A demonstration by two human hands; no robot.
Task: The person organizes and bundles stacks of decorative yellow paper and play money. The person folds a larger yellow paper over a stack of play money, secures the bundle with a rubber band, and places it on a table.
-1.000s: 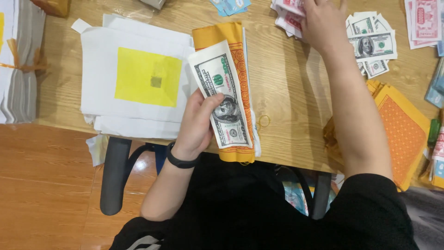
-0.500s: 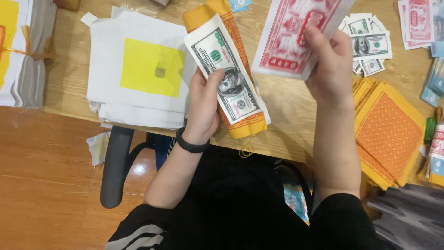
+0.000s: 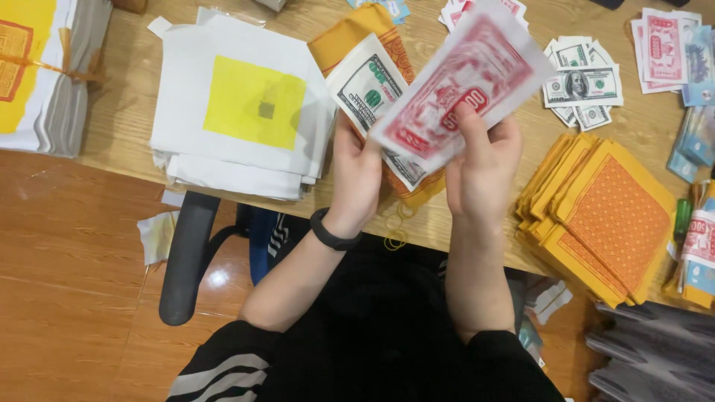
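My left hand (image 3: pixel 356 173) grips a stack of green-and-white paper notes (image 3: pixel 366 88) lying on orange paper (image 3: pixel 350 33), held above the near edge of the wooden table (image 3: pixel 126 112). My right hand (image 3: pixel 484 164) holds a bundle of red-and-white paper notes (image 3: pixel 462 82), thumb on top, tilted and overlapping the green notes. The two hands are close together. A black band sits on my left wrist.
A pile of white sheets with a yellow square (image 3: pixel 246 104) lies at left, a bound yellow-and-white stack (image 3: pixel 37 67) at far left. Orange patterned sheets (image 3: pixel 607 212) lie at right, loose notes (image 3: pixel 585 85) behind. Rubber bands (image 3: pixel 398 223) sit at the table edge. A chair armrest (image 3: pixel 182 257) is below.
My right hand picked up the red notes from the back of the table and brought them down over the green notes in my left hand.
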